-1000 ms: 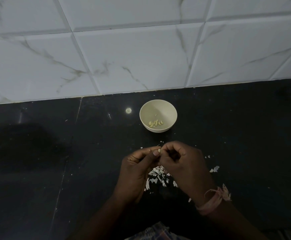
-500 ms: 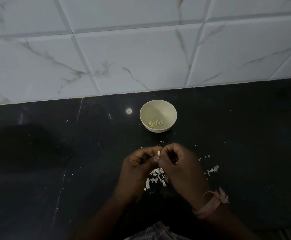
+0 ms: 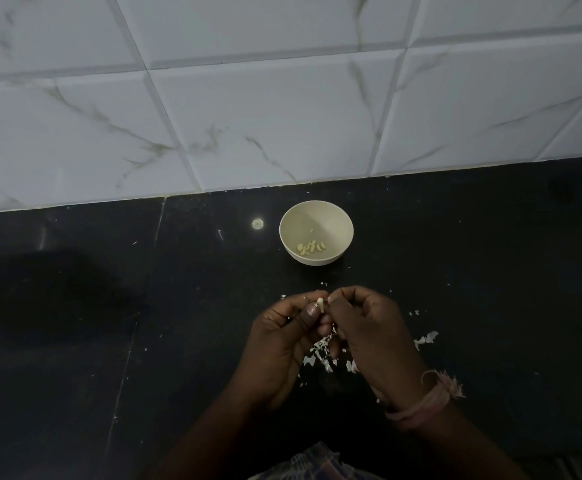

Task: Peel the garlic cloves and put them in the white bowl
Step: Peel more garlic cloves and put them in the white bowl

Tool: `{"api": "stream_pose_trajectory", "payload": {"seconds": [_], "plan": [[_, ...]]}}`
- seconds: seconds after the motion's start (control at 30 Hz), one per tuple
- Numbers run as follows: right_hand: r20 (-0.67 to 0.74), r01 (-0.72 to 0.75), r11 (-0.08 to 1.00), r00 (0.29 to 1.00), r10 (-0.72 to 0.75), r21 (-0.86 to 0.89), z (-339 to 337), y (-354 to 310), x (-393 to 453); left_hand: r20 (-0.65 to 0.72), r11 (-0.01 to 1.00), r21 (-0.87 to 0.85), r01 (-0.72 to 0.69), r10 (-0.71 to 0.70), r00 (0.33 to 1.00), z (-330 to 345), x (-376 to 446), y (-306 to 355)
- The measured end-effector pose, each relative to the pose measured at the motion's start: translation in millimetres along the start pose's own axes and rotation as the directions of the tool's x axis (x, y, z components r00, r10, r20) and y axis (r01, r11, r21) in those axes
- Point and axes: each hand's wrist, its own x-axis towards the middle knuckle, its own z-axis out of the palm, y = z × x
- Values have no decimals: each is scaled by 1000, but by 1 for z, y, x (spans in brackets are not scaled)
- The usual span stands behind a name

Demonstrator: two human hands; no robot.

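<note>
While several peeled yellowish cloves (image 3: 311, 247) already lie in the small white bowl (image 3: 338, 216) on the black stone bench (image 3: 490, 258), more work likely remains. Left hand (image 3: 279, 337) and right hand (image 3: 372, 327) grips pinch one pale garlic clove (image 3: 320, 303), standing roughly upright, tip towards the bowl.

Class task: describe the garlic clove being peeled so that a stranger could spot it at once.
Start at the white bowl on the black counter. Nearer the camera, two hands meet; the clove is pinched between their fingertips. Unlike the peeled cloves in the bowl, it is held up.
</note>
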Motion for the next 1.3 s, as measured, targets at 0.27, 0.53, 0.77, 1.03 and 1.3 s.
{"api": "stream_pose_trajectory", "payload": {"seconds": [0.27,0.53,0.77,1.03,1.3], "plan": [[-112,16,999,994,-21,-42,-11,5,7,-4,980,-166,107,-109,994,1,-2,2],[-138,71,940,983,-123,-334,-11,22,12,-54,951,-255,177,-197,979,4,0,-4],[-136,-27,928,990,-26,-372,-17,38,14,-183,949,-261,177,-228,956,-3,39,-2],[-126,-5,931,991,-44,-364,-19,45,15,-396,977,-151,148,-197,897,22,104,21],[-161,-11,930,986,-52,-367,-22,57,13,-485,981,-150,120,-179,856,22,115,15]]}}
